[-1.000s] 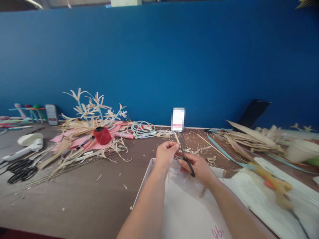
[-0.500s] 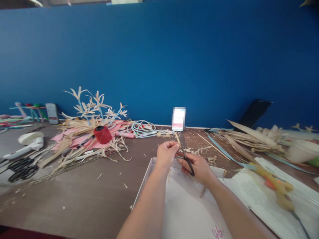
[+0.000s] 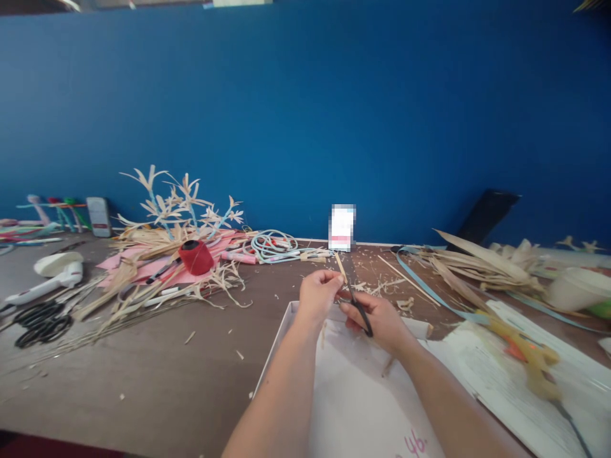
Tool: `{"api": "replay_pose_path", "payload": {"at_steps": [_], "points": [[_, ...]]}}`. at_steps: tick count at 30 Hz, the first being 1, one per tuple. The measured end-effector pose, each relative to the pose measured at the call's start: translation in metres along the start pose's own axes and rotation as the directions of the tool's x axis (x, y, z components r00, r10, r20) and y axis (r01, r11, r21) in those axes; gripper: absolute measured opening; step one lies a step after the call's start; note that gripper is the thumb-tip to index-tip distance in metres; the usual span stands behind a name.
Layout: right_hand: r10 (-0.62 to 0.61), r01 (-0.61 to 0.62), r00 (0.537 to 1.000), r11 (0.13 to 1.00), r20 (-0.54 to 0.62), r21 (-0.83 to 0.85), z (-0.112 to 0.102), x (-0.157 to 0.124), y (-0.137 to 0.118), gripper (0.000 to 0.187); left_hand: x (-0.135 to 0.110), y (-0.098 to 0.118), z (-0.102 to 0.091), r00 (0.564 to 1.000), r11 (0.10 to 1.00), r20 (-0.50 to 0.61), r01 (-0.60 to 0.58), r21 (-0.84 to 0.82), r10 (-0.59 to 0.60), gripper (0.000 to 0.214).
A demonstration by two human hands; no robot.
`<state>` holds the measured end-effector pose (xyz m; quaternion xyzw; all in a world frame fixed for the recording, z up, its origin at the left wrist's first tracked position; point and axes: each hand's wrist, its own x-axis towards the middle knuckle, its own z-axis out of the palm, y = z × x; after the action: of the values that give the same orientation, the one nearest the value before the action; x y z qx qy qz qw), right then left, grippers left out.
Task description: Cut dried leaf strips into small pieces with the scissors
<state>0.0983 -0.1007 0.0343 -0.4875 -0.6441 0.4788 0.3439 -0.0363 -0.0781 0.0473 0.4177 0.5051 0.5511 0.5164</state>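
My left hand (image 3: 321, 294) pinches a thin pale strip of dried husk (image 3: 340, 264), which points up and away from the fingertips. Black-handled scissors (image 3: 365, 318) are in my right hand (image 3: 379, 323), with thumb and fingers closed about the handles. The blades reach toward the strip beside my left fingertips; whether they touch it I cannot tell. Both hands are close together above the far end of a shallow white box lid (image 3: 353, 394) with a pink number written on it.
Left stand husk flowers (image 3: 165, 207), a red thread spool (image 3: 196, 257), coiled pale-blue cord (image 3: 272, 247) and more black scissors (image 3: 45, 323). Right lie dried husks (image 3: 482, 264), a yellow glue gun (image 3: 537, 362) on paper and a white cup (image 3: 577, 288). A blurred phone screen (image 3: 342, 227) leans against the blue wall.
Almost nothing differs. Both hands keep their hold on the husk strip and the scissors, and the view has shifted very slightly.
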Motion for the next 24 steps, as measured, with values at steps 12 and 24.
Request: {"api": "replay_pose_path", "payload": {"at_steps": [12,24], "points": [[-0.036,0.036,0.999,0.999,-0.007,-0.033,0.0014,0.0016,0.0012,0.039,0.0024,-0.0009,-0.0007,1.0,0.999,-0.012,0.028,-0.016,-0.028,0.011],[0.005,-0.005,1.0,0.999,-0.004,0.047,0.0027,0.0006,-0.0021,0.042,0.0017,-0.001,-0.0016,1.0,1.0,0.002,-0.009,0.001,0.009,0.014]]}}
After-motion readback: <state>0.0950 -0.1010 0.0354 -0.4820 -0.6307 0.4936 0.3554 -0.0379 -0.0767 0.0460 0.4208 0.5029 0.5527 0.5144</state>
